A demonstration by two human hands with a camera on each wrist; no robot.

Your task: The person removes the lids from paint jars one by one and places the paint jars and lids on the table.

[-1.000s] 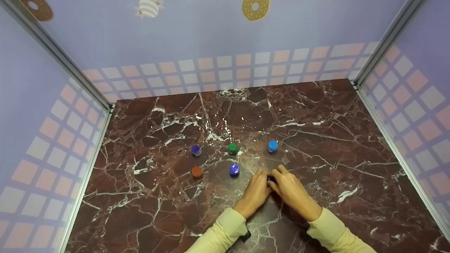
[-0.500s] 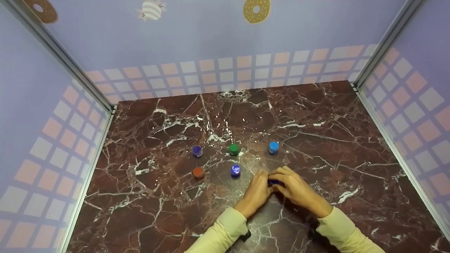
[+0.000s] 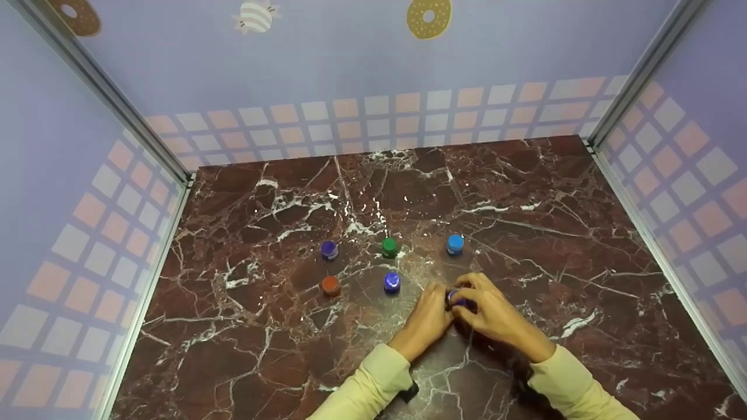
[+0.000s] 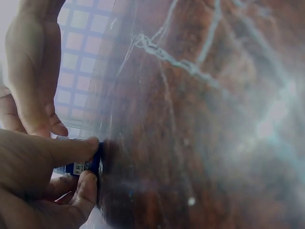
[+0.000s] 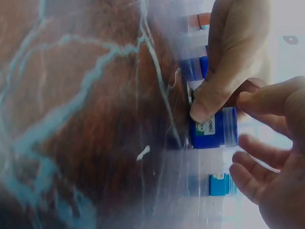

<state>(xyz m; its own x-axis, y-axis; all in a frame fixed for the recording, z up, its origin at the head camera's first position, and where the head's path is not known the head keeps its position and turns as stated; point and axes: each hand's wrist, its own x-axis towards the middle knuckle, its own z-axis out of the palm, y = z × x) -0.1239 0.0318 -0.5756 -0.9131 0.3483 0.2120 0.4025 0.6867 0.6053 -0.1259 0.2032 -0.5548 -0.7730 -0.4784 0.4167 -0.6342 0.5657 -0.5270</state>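
My left hand [image 3: 430, 318] pinches a small dark blue paint jar [image 5: 205, 136] between thumb and fingers. The jar stands upright on the marble-patterned tabletop, its label [image 4: 80, 167] showing in the left wrist view. At the jar's lid [image 5: 230, 126] is my right hand [image 3: 490, 309], its fingers spread and loosely bent around the top. In the right wrist view, the lid's side shows between those fingertips, which do not visibly grip it; whether any of them touches it is hard to tell.
Beyond the hands stand more small paint jars: purple [image 3: 329, 249], green [image 3: 389, 247], light blue [image 3: 455, 244], orange [image 3: 331, 285] and blue [image 3: 391, 283]. Patterned panels, such as the back wall [image 3: 362, 64], enclose the table [image 3: 245, 344] at the back and sides.
My right hand has shifted slightly right and its fingers have loosened, so more of the jar's blue top shows. The left hand stays at the jar. The head view has shifted slightly.
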